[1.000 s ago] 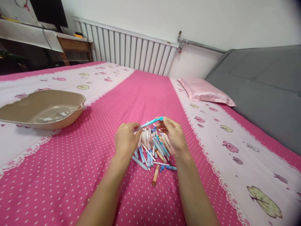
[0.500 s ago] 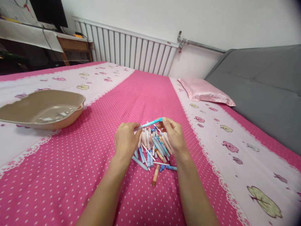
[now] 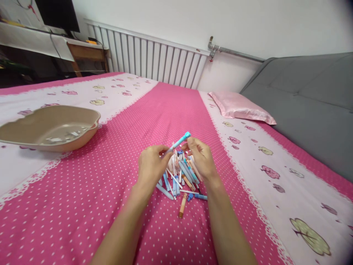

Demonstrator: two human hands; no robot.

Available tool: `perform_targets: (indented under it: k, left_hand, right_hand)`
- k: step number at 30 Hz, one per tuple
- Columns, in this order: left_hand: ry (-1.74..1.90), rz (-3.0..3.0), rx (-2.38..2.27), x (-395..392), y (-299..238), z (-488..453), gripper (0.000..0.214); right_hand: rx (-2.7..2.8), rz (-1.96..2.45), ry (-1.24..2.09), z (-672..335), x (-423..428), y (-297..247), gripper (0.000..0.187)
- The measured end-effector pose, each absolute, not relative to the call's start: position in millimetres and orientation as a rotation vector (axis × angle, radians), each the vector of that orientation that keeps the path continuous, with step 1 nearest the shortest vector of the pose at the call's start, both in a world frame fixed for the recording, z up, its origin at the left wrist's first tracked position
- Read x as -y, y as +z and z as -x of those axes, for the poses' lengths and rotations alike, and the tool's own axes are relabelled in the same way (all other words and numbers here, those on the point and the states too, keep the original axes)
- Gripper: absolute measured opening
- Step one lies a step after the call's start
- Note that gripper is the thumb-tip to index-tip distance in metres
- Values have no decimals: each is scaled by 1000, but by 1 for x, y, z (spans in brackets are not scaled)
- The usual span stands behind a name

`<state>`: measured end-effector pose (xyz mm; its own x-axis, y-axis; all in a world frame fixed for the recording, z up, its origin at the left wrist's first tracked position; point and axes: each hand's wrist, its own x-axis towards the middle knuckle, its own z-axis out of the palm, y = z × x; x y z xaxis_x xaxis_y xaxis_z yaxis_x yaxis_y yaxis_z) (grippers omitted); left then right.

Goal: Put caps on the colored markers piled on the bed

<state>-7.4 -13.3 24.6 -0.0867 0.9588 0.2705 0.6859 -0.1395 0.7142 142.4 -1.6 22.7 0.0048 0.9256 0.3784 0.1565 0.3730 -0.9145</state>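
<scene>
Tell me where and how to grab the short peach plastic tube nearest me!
Probably pinch the short peach plastic tube across its middle, coming down from above on your side. It's slim and lies on the pink dotted cloth, brown end towards you; the heap of blue and peach pens lies beyond its other end.

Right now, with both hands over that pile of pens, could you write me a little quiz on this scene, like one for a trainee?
1. Which hand holds the lower end of the raised blue pen?
2. True or false: small pale pieces lie in the tan basin.
3. Fill the gap: the pile of pens lies on the pink strip of the bedspread, patterned with white ____.

Key:
1. The left hand.
2. True.
3. Dots.
</scene>
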Motion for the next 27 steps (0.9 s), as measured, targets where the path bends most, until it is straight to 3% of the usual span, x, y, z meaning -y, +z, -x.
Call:
perform_targets:
  k: [8,16,27]
  left_hand:
    - [1380,-1503,-1364,7,14,9,29]
    - [1448,-1414,-1344,7,16,8,25]
    - [1418,-1464,-1418,7,17,8,34]
  right_hand:
    - [1601,1036,1099,-138,0,11,35]
    - [1719,1013,1291,-133,3,9,30]
    - [1760,977,1281,-134,2,8,19]
